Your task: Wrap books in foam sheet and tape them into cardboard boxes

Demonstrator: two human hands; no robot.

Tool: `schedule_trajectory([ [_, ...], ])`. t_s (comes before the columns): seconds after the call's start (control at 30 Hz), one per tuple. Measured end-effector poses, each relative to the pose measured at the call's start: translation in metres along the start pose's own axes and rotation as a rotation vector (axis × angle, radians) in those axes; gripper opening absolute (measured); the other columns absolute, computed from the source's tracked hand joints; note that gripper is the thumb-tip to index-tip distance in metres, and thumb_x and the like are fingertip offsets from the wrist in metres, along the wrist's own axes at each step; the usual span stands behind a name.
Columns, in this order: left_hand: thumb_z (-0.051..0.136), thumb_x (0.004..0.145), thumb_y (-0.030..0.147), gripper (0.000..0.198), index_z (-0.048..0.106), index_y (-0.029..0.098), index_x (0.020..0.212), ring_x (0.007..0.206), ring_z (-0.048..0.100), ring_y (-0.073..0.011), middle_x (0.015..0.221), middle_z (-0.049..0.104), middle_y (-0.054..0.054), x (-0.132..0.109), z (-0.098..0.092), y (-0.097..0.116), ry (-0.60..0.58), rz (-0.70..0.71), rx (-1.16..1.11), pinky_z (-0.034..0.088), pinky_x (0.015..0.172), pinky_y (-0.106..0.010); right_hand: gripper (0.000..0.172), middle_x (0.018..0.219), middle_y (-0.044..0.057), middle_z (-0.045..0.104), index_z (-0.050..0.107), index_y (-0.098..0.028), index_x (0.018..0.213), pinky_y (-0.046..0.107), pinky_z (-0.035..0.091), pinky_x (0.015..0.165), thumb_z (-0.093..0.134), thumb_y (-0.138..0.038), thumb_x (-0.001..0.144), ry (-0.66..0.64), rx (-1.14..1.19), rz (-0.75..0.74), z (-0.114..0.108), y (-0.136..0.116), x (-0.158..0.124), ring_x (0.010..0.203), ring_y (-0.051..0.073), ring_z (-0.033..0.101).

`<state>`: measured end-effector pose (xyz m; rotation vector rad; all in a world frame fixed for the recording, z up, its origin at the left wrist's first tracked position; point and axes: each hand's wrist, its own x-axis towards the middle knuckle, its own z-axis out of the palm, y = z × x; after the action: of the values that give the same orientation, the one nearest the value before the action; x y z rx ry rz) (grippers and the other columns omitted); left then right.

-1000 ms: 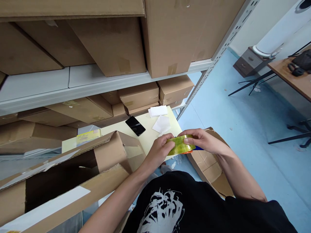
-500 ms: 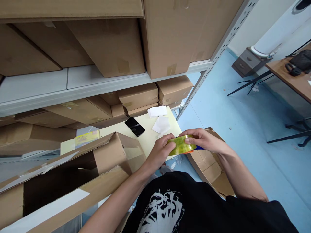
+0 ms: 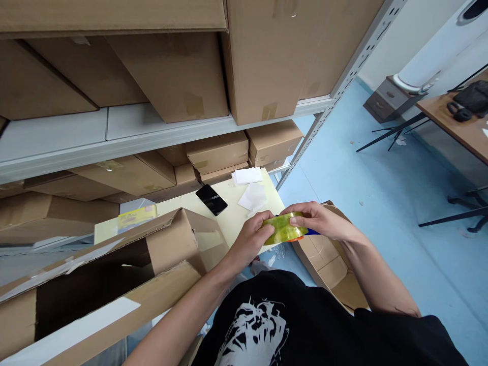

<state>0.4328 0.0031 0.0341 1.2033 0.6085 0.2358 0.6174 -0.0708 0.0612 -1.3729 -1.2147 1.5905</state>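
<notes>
A yellow-green roll of tape (image 3: 285, 229) is held between my two hands, over the near right corner of the pale table (image 3: 229, 223). My left hand (image 3: 252, 235) grips its left side, thumb on the outer face. On its right side, my right hand (image 3: 313, 220) closes round the roll with the thumb pressed on the tape. Orange and blue parts show beneath the roll, mostly hidden. Beyond the hands, white papers (image 3: 252, 197) and a black phone (image 3: 212, 199) lie on the table.
A large open cardboard box (image 3: 173, 244) stands at the left. Another open carton (image 3: 324, 256) is on the floor below my right hand. Shelving (image 3: 168, 133) loaded with cardboard boxes spans the far side. At the right is a brown desk (image 3: 453, 122).
</notes>
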Motion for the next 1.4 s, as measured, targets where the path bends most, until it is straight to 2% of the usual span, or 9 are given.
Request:
schedule_trajectory([
  [0.2,0.042,0.073,0.024,0.010,0.049,0.019,0.078,0.067,0.043,-0.0126,0.071,0.045,0.003,-0.004,-0.001,0.006,-0.022,-0.011,0.044,0.034,0.061,-0.024,0.034,0.095,0.006,0.067,0.065,-0.015,0.109,0.026,0.050,0.071,0.057,-0.040,0.088,-0.029,0.005,-0.003,-0.004,-0.001,-0.002,0.080,0.013,0.061],
  [0.37,0.042,0.082,0.031,0.016,0.052,0.019,0.087,0.075,0.047,-0.0157,0.081,0.051,0.000,-0.009,-0.004,0.022,-0.076,-0.025,0.218,0.036,0.063,-0.026,0.034,0.099,0.006,0.066,0.063,-0.016,0.110,0.028,0.051,0.075,0.058,-0.040,0.087,-0.020,0.041,-0.008,-0.007,0.001,-0.005,0.083,0.014,0.062],
  [0.5,0.040,0.086,0.039,0.023,0.052,0.020,0.084,0.071,0.046,-0.0150,0.077,0.050,0.001,-0.009,-0.003,0.026,-0.033,-0.029,0.285,0.033,0.060,-0.025,0.034,0.093,0.005,0.065,0.063,-0.016,0.108,0.026,0.050,0.069,0.060,-0.041,0.085,-0.022,0.072,0.003,-0.006,0.004,-0.005,0.077,0.012,0.061],
  [0.83,0.042,0.069,0.026,0.007,0.042,0.019,0.066,0.060,0.035,-0.0113,0.062,0.036,0.004,0.002,0.003,0.011,0.043,-0.051,0.083,0.027,0.056,-0.025,0.032,0.090,0.005,0.064,0.064,-0.015,0.104,0.025,0.048,0.067,0.058,-0.041,0.086,0.017,0.038,0.004,-0.001,0.007,-0.003,0.075,0.012,0.059],
  [1.03,0.042,0.072,0.023,0.004,0.043,0.019,0.073,0.063,0.040,-0.0114,0.067,0.040,0.004,0.002,0.000,0.004,-0.009,-0.031,0.032,0.033,0.059,-0.025,0.034,0.090,0.005,0.065,0.064,-0.015,0.107,0.025,0.048,0.068,0.058,-0.041,0.087,0.023,0.041,0.013,-0.002,0.008,-0.003,0.075,0.012,0.059],
  [1.13,0.040,0.075,0.017,0.017,0.049,0.020,0.088,0.080,0.050,-0.0155,0.083,0.052,0.000,-0.005,-0.005,0.010,0.005,0.066,0.269,0.040,0.070,-0.028,0.036,0.091,0.005,0.064,0.063,-0.015,0.108,0.026,0.048,0.067,0.057,-0.043,0.087,0.024,-0.010,0.016,-0.002,0.005,-0.004,0.075,0.012,0.059],
  [1.23,0.045,0.077,0.013,0.033,0.047,0.021,0.108,0.107,0.048,-0.0211,0.110,0.054,-0.006,-0.016,-0.008,0.016,0.279,0.317,0.672,0.039,0.091,-0.037,0.036,0.093,0.005,0.063,0.063,-0.016,0.109,0.026,0.047,0.068,0.056,-0.044,0.087,0.060,-0.065,0.009,-0.002,0.003,-0.005,0.076,0.013,0.058],
  [1.3,0.049,0.081,0.014,0.027,0.049,0.022,0.107,0.107,0.047,-0.0217,0.108,0.055,-0.006,-0.022,-0.007,0.018,0.429,0.465,0.921,0.037,0.094,-0.040,0.036,0.093,0.005,0.062,0.063,-0.016,0.108,0.026,0.046,0.067,0.056,-0.045,0.087,0.094,-0.099,0.010,-0.001,0.003,-0.006,0.075,0.013,0.056],
  [1.4,0.050,0.086,0.014,0.013,0.053,0.021,0.096,0.095,0.051,-0.0193,0.093,0.058,-0.003,-0.025,-0.005,0.016,0.421,0.589,1.126,0.040,0.086,-0.036,0.035,0.087,0.004,0.061,0.063,-0.016,0.104,0.026,0.043,0.063,0.056,-0.046,0.087,0.123,-0.122,0.013,0.000,0.004,-0.005,0.072,0.012,0.053],
])
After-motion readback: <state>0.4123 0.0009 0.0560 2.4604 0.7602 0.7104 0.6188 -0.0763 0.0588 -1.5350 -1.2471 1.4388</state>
